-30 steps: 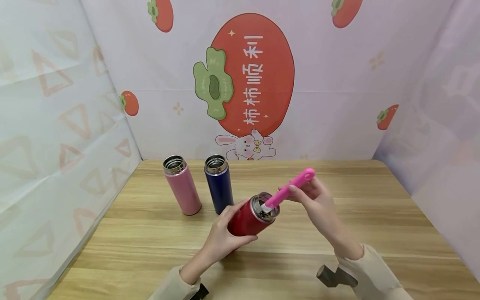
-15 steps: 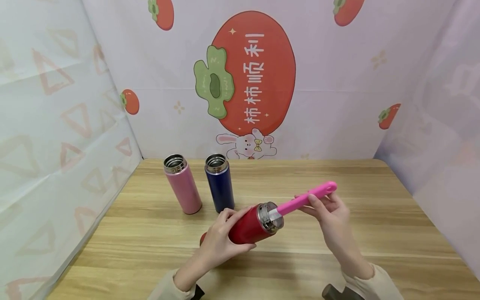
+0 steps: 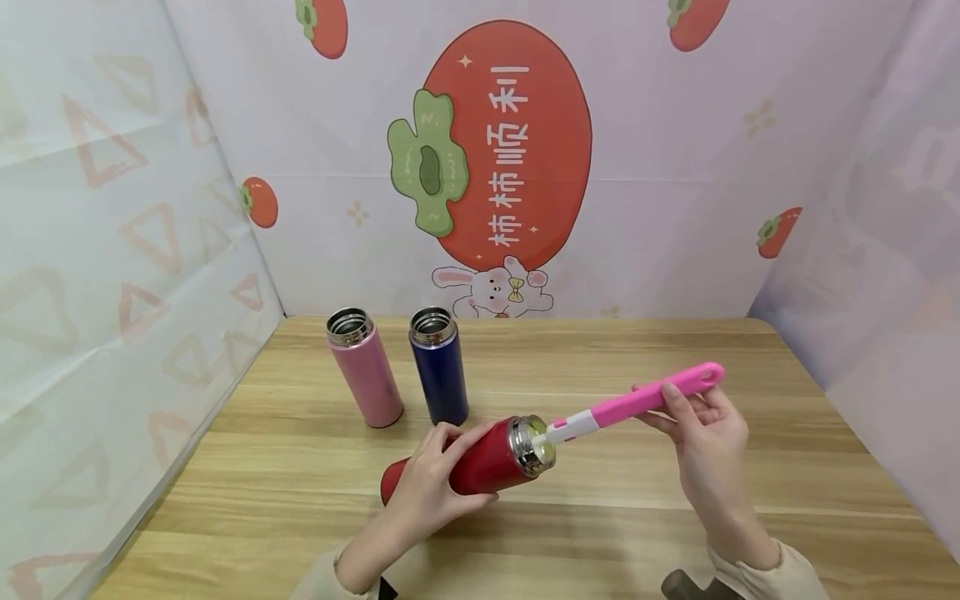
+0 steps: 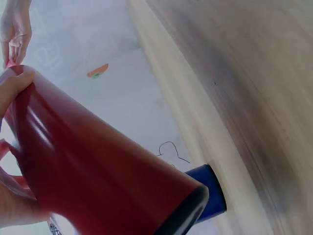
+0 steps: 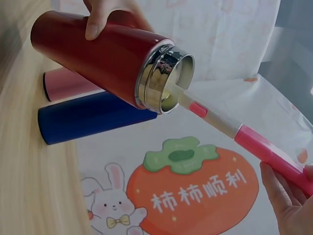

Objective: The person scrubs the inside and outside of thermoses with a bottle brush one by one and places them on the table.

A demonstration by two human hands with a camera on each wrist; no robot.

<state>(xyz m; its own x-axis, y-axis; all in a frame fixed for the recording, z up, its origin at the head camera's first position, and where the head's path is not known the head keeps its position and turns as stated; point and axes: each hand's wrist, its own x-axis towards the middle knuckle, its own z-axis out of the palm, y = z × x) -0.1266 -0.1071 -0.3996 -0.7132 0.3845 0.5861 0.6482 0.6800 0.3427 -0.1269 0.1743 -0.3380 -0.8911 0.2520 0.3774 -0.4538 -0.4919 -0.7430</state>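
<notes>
A red vacuum bottle [image 3: 491, 458] with a bare steel mouth lies tilted in my left hand [image 3: 431, 483], whose fingers and thumb curl round its body. Its mouth faces right and its base is lower left. My right hand [image 3: 708, 429] pinches the pink handle of a bottle brush [image 3: 637, 404] near its looped end. The brush's white neck enters the steel mouth, and something yellow-green shows just inside the rim. In the right wrist view the bottle [image 5: 105, 56] and the brush's white neck [image 5: 215, 117] line up closely. The rest of the brush head is hidden inside.
A pink bottle [image 3: 367, 371] and a dark blue bottle [image 3: 438, 367] stand upright and lidless, left of centre on the wooden table [image 3: 675, 350]. The blue one is just behind my left hand. A printed cloth [image 3: 637, 167] hangs along the table's back edge.
My right hand has moved right, drawing the brush outward so more of its white neck shows. My left hand has tipped the red bottle further over, its mouth now lower and turned right.
</notes>
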